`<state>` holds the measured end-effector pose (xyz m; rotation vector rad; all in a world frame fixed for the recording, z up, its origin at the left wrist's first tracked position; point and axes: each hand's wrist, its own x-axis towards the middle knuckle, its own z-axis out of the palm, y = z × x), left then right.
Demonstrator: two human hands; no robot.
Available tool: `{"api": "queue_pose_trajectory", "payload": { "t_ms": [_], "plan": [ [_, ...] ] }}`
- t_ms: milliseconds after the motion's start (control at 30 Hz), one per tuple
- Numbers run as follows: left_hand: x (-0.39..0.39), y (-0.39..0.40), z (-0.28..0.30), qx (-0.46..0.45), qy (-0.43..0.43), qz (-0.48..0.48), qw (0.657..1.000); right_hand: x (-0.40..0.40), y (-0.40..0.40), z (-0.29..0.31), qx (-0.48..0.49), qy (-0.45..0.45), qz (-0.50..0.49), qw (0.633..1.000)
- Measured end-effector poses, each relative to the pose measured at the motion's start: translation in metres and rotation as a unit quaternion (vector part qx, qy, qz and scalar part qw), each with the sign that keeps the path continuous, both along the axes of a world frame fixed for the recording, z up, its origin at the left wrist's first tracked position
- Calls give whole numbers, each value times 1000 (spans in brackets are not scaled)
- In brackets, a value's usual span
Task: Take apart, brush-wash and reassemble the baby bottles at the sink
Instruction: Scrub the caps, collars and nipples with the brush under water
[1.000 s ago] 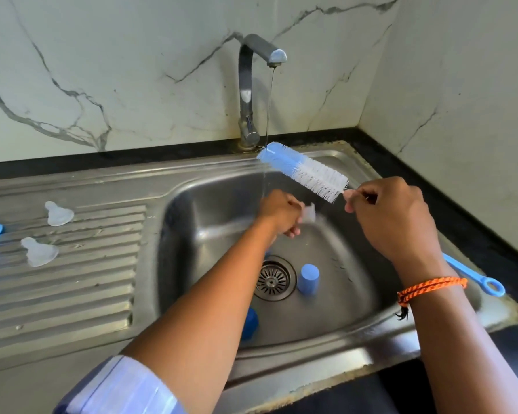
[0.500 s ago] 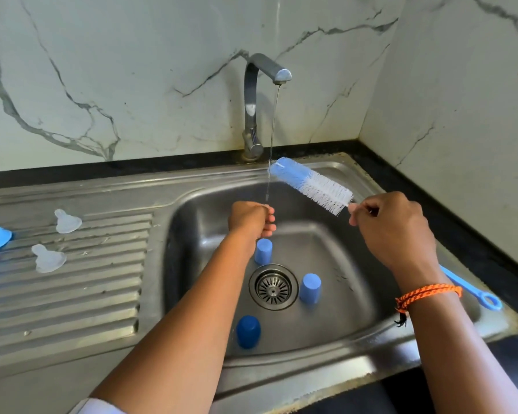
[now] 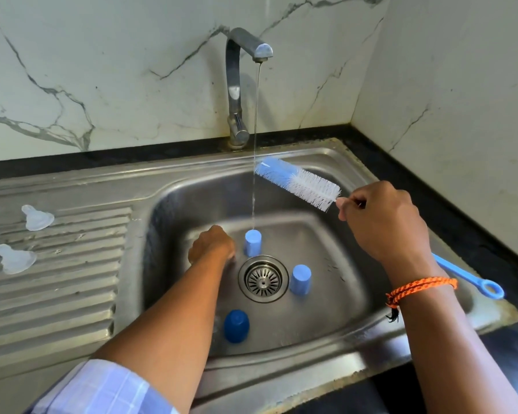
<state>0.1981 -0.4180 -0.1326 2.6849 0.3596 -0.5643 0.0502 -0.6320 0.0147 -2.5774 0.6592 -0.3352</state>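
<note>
My right hand (image 3: pixel 383 219) grips the blue handle of a bottle brush; its blue and white bristle head (image 3: pixel 298 183) points up-left, just right of the thin water stream. My left hand (image 3: pixel 211 245) is low in the sink basin (image 3: pixel 335 252), blurred, knuckles up and fingers curled under; what it holds, if anything, is hidden. Right beside it stands a light blue cap (image 3: pixel 252 242) under the stream. A second light blue cap (image 3: pixel 300 279) stands right of the drain (image 3: pixel 263 278). A dark blue cap (image 3: pixel 236 325) sits near the front wall.
The faucet (image 3: pixel 240 85) runs at the back of the sink. Two clear silicone teats (image 3: pixel 38 218) (image 3: pixel 14 258) lie on the ribbed drainboard (image 3: pixel 57 294) at the left. The brush handle's ring end (image 3: pixel 491 288) sticks out over the sink's right rim. Marble walls close the back and right.
My left hand has dropped from under the water stream to the basin floor, left of the light blue cap. My right hand and the brush have barely moved.
</note>
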Motion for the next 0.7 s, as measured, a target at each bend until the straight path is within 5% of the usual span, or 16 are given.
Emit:
{"api": "queue_pose_trajectory", "payload": {
  "t_ms": [367, 533, 700],
  "plan": [
    [-21, -14, 27, 75, 208, -239, 945, -3, 2, 1, 11, 9, 17, 1000],
    [-35, -4, 27, 233, 276, -213, 908, -1, 1, -1, 20, 14, 29, 999],
    [-41, -2, 27, 255, 336, -179, 889, 0, 0, -3, 11, 13, 29, 999]
  ]
}}
